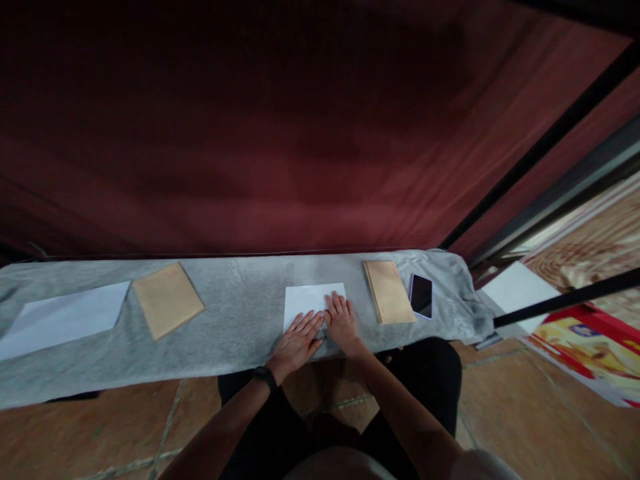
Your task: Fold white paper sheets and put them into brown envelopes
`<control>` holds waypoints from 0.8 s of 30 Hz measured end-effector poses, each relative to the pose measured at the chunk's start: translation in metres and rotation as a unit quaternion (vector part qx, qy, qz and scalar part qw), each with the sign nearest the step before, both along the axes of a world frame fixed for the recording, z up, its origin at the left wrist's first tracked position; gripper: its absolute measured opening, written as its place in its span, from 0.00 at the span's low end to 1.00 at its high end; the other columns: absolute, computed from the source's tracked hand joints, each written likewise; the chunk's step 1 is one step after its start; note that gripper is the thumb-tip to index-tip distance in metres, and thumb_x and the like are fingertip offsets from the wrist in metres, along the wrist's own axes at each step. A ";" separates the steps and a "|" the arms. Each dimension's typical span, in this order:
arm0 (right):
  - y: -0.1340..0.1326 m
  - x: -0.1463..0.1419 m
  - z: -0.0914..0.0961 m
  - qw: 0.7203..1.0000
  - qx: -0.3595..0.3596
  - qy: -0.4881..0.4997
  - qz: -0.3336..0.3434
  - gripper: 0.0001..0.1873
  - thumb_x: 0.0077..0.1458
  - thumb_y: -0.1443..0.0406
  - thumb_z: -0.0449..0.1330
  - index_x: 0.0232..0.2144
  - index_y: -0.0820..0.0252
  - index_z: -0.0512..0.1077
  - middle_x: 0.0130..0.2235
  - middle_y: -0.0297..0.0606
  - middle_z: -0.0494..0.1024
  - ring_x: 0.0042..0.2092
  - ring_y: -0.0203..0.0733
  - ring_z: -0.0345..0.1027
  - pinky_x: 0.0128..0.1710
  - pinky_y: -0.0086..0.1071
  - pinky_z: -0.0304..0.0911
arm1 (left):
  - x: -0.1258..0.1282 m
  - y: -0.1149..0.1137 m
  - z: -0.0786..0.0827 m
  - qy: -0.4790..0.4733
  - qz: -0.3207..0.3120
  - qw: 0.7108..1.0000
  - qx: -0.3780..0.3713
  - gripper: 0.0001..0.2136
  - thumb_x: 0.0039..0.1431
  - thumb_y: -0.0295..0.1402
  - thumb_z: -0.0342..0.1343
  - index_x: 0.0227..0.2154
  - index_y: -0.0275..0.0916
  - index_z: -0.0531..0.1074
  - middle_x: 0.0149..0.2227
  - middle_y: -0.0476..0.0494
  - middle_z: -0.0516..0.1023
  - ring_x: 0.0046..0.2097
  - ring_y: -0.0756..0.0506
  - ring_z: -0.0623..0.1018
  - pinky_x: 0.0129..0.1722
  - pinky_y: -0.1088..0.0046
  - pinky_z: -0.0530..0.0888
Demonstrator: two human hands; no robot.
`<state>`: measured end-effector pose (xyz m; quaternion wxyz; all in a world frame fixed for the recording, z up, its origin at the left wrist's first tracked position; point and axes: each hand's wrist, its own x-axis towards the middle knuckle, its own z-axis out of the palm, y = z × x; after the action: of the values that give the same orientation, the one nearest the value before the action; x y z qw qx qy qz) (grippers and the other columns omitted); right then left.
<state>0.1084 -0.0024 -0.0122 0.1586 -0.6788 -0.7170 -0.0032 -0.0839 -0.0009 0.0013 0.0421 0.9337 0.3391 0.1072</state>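
A white sheet of paper (305,297), which looks folded, lies on the grey cloth in front of me. My left hand (296,341) rests flat on its lower left part, fingers stretched out, with a dark band on the wrist. Beside it, my right hand (342,323) presses flat on the right part of the sheet, fingers extended. The fingertips of both hands nearly meet. Between them and the near edge, the lower part of the paper is hidden. Neither hand grasps anything.
A narrow bench under grey cloth (240,313) carries a stack of brown envelopes (393,293), a phone (421,296), another brown envelope (169,300) and larger white paper (65,319). A dark red panel (300,167) rises behind. Right of the bench stands a red-yellow box (595,347).
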 end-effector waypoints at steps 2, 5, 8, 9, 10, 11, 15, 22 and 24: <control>-0.009 0.003 0.001 1.000 0.002 -0.003 -0.012 0.27 0.70 0.61 0.47 0.68 0.60 0.56 0.70 0.49 0.56 0.69 0.53 0.51 0.66 0.50 0.47 | 0.000 -0.001 0.000 -0.002 0.000 1.000 0.003 0.28 0.70 0.47 0.41 0.69 0.43 0.52 0.70 0.45 0.59 0.71 0.44 0.56 0.70 0.57 0.51; -0.017 0.007 0.004 0.999 0.005 0.001 -0.033 0.28 0.70 0.60 0.48 0.69 0.62 0.56 0.69 0.50 0.57 0.69 0.53 0.52 0.66 0.49 0.47 | 0.002 -0.004 -0.001 -0.004 0.009 1.000 0.011 0.28 0.70 0.46 0.41 0.69 0.41 0.53 0.70 0.42 0.59 0.71 0.43 0.56 0.70 0.57 0.51; -0.022 0.009 0.004 0.999 0.011 0.004 -0.046 0.29 0.70 0.59 0.48 0.69 0.64 0.55 0.69 0.50 0.58 0.68 0.53 0.53 0.66 0.49 0.47 | 0.004 -0.010 -0.003 -0.007 0.037 0.999 0.026 0.28 0.70 0.45 0.42 0.69 0.39 0.54 0.70 0.38 0.58 0.71 0.42 0.56 0.70 0.56 0.52; -0.024 0.010 0.004 0.999 0.013 0.003 -0.047 0.29 0.70 0.59 0.48 0.69 0.64 0.55 0.69 0.50 0.58 0.68 0.53 0.53 0.66 0.49 0.46 | 0.005 -0.012 -0.003 -0.008 0.051 0.998 0.032 0.29 0.70 0.45 0.42 0.69 0.38 0.53 0.70 0.37 0.57 0.71 0.41 0.56 0.70 0.56 0.52; -0.025 0.010 0.003 0.999 0.016 0.002 -0.049 0.29 0.70 0.59 0.48 0.69 0.65 0.55 0.69 0.51 0.58 0.68 0.54 0.53 0.66 0.49 0.46 | 0.006 -0.015 -0.004 -0.008 0.067 0.997 0.037 0.29 0.70 0.45 0.43 0.69 0.37 0.53 0.70 0.36 0.57 0.71 0.40 0.56 0.70 0.55 0.53; -0.027 0.011 0.002 0.999 0.019 0.001 -0.049 0.29 0.70 0.59 0.48 0.69 0.65 0.55 0.69 0.51 0.58 0.68 0.54 0.53 0.66 0.49 0.46 | 0.006 -0.017 -0.004 -0.007 0.082 0.996 0.040 0.30 0.70 0.46 0.43 0.69 0.36 0.52 0.70 0.34 0.56 0.71 0.40 0.55 0.70 0.55 0.53; -0.033 0.015 0.000 0.998 0.027 0.000 -0.056 0.30 0.70 0.59 0.47 0.69 0.66 0.55 0.68 0.53 0.59 0.68 0.54 0.54 0.66 0.51 0.47 | 0.006 -0.025 -0.001 -0.006 0.132 0.991 0.035 0.35 0.68 0.51 0.43 0.69 0.33 0.50 0.71 0.30 0.53 0.72 0.37 0.53 0.69 0.53 0.53; -0.036 0.018 0.000 0.998 0.023 -0.003 -0.050 0.30 0.70 0.58 0.45 0.68 0.67 0.55 0.68 0.53 0.59 0.67 0.55 0.53 0.66 0.52 0.46 | -0.026 -0.022 0.003 -0.003 0.112 0.994 0.004 0.38 0.66 0.54 0.44 0.70 0.34 0.48 0.71 0.32 0.53 0.72 0.38 0.52 0.70 0.56 0.52; -0.036 0.018 0.000 0.999 0.023 0.000 -0.048 0.30 0.70 0.58 0.44 0.69 0.67 0.54 0.68 0.53 0.59 0.67 0.56 0.53 0.66 0.52 0.46 | -0.037 -0.021 0.005 0.005 0.108 0.994 0.001 0.38 0.66 0.54 0.43 0.71 0.35 0.46 0.71 0.33 0.53 0.72 0.39 0.52 0.70 0.56 0.51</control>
<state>0.1267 -0.0386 -0.0117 0.1744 -0.7087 -0.6831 -0.0274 -0.1209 -0.0219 0.0060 0.0275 0.8921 0.4381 0.1069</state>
